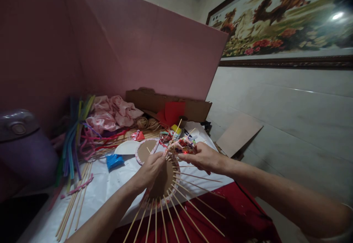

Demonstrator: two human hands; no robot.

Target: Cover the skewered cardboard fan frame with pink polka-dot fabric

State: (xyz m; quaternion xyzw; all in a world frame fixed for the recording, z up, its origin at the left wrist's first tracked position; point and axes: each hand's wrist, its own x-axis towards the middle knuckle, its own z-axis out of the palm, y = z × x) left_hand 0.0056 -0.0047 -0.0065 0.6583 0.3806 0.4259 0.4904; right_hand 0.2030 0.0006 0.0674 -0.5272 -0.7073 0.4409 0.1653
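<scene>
A round cardboard disc (164,180) with several thin wooden sticks (190,208) fanning out from its rim is tilted up over the table's near edge. My left hand (150,170) grips the disc's upper left edge, fingers curled. My right hand (202,156) is closed in a pinch at the disc's top, holding a stick or strand I cannot make out. A small red light glows by its fingertips.
A second cardboard disc (146,150) with pink edging lies behind, beside a white plate (127,147) and blue packet (114,160). Loose sticks (75,202), coloured pipe cleaners (73,140), pink cloth (111,116), twine balls (147,123), a cardboard box (165,101) and a purple container (22,143) surround them.
</scene>
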